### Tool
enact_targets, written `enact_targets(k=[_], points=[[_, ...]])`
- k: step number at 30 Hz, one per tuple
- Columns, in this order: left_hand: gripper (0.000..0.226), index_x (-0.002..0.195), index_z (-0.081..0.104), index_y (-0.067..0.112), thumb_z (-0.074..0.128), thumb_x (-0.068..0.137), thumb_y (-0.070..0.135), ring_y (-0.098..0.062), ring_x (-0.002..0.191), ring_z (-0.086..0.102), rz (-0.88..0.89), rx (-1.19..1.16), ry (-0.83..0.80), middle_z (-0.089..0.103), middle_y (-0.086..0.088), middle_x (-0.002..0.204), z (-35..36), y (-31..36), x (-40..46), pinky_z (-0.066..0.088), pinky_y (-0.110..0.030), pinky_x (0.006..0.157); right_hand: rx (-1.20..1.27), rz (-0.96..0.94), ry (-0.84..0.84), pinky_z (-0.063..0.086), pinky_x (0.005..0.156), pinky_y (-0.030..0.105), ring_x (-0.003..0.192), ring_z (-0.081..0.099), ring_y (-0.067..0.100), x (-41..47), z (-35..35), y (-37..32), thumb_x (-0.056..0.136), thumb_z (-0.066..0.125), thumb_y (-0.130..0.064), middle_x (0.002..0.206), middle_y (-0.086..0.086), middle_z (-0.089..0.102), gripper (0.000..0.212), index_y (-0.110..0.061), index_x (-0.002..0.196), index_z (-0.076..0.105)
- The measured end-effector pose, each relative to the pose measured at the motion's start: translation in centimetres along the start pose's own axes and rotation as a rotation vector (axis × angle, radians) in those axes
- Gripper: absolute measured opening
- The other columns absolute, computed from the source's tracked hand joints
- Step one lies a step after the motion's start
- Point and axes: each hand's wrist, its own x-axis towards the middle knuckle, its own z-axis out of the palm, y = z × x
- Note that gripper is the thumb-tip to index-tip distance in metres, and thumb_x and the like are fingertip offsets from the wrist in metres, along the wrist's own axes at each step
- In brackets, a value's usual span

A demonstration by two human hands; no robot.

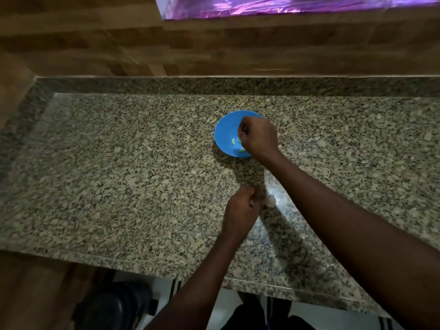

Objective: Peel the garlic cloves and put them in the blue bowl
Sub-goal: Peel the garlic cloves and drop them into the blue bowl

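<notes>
**Right hand over the bowl, left hand by the garlic**

Looking down from my head camera, I see a speckled granite counter [123,177] running wide across the view, with a wooden wall [214,48] behind it and a strip of shiny purple foil [285,5] at the top edge.

The blue bowl [226,136] sits on the counter a little right of centre. My right hand [258,138] reaches over its right half, fingers curled down into it. Whether they pinch a clove I cannot tell, since the fingertips are hidden under the knuckles. A few pale peeled cloves [234,141] lie in the bowl, just left of that hand.

My left hand [240,210] rests nearer to me on the counter, well apart from the bowl, its fingers curled in toward the palm. If it grips anything, that is hidden from me. Just beside it, on its right, lies a whitish piece of garlic [270,200], blurred; I cannot tell if my fingers touch it.

Below the counter edge I see dark shapes on a pale floor [226,310].
</notes>
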Motion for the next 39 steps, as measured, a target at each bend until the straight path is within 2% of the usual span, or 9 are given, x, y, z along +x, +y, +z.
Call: enact_targets(k=[4,9,14,16,19,25,31,34,39], points=[[0.038,0.127,0.067,0.018,0.064,0.089,0.017,-0.026,0.098,0.063,0.005,0.05,-0.11,0.061,-0.007,0.112,1.2,0.6,0.8,0.051,-0.036,0.081,-0.038,0.011,-0.015,0.055,0.069,0.037,0.082,0.069,0.026,-0.4,0.1,1.2,0.087,0.071,-0.023,0.085,0.005,0.075,0.01,-0.016,0.092,0.075],[0.025,0.113,0.073,0.017,0.067,0.091,0.026,-0.025,0.093,0.063,0.0,0.055,-0.101,0.063,-0.007,0.106,1.8,1.0,1.2,0.05,-0.035,0.075,0.017,0.095,0.125,0.053,0.061,0.035,0.066,0.064,0.02,-6.6,-1.6,4.6,0.09,0.066,-0.028,0.076,0.001,0.071,0.014,-0.017,0.084,0.072],[0.013,0.094,0.074,0.02,0.08,0.083,0.019,-0.016,0.07,0.071,-0.229,-0.483,-0.102,0.07,0.001,0.075,1.0,2.3,0.1,0.059,-0.033,0.062,0.139,0.421,-0.025,0.044,0.057,0.021,0.063,0.064,0.011,-15.2,-2.4,8.8,0.086,0.072,-0.024,0.064,-0.009,0.067,0.009,-0.02,0.078,0.074],[0.018,0.099,0.075,0.012,0.079,0.082,0.006,-0.016,0.072,0.073,-0.284,-0.663,-0.159,0.072,-0.001,0.077,0.7,3.2,-0.2,0.059,-0.029,0.063,0.319,0.522,-0.106,0.053,0.06,0.028,0.061,0.07,0.021,-17.3,-2.7,10.0,0.086,0.072,-0.016,0.063,0.002,0.072,0.01,-0.019,0.077,0.074],[0.025,0.107,0.075,0.001,0.074,0.083,-0.006,-0.011,0.079,0.074,-0.283,-0.769,-0.222,0.077,-0.005,0.087,0.8,4.8,-0.4,0.057,-0.022,0.068,0.752,0.591,-0.142,0.059,0.058,0.038,0.052,0.068,0.027,-18.8,-4.2,10.1,0.091,0.068,0.001,0.068,0.023,0.071,0.004,0.003,0.09,0.072],[0.027,0.113,0.073,-0.004,0.072,0.086,-0.008,-0.008,0.075,0.073,-0.321,-0.833,-0.222,0.078,-0.001,0.088,1.6,6.7,-0.9,0.057,-0.021,0.065,0.846,0.535,-0.161,0.055,0.053,0.027,0.057,0.069,0.028,-18.9,-7.0,11.1,0.09,0.071,-0.002,0.072,0.022,0.073,0.003,-0.002,0.088,0.073],[0.022,0.098,0.078,0.01,0.082,0.079,0.002,-0.02,0.079,0.069,-0.244,-0.722,-0.2,0.075,-0.012,0.086,2.5,7.6,-1.2,0.06,-0.039,0.08,0.878,0.488,-0.22,0.061,0.062,0.037,0.064,0.071,0.035,-18.9,-8.6,12.0,0.094,0.066,-0.002,0.077,0.021,0.074,0.009,-0.001,0.096,0.074],[0.023,0.097,0.078,0.019,0.083,0.077,0.01,-0.017,0.075,0.062,-0.21,-0.686,-0.2,0.068,-0.006,0.079,2.8,8.0,-1.4,0.055,-0.038,0.075,0.939,0.512,-0.248,0.061,0.059,0.031,0.064,0.071,0.031,-18.8,-9.3,11.9,0.094,0.064,-0.001,0.082,0.022,0.075,0.011,0.005,0.1,0.072],[0.024,0.107,0.079,0.015,0.081,0.083,0.011,-0.019,0.087,0.071,-0.184,-0.675,-0.167,0.076,-0.004,0.097,2.8,8.8,-1.6,0.058,-0.04,0.083,1.063,0.618,-0.261,0.059,0.056,0.027,0.064,0.071,0.028,-18.6,-9.8,12.2,0.096,0.06,0.0,0.09,0.035,0.07,0.017,0.014,0.105,0.065]])
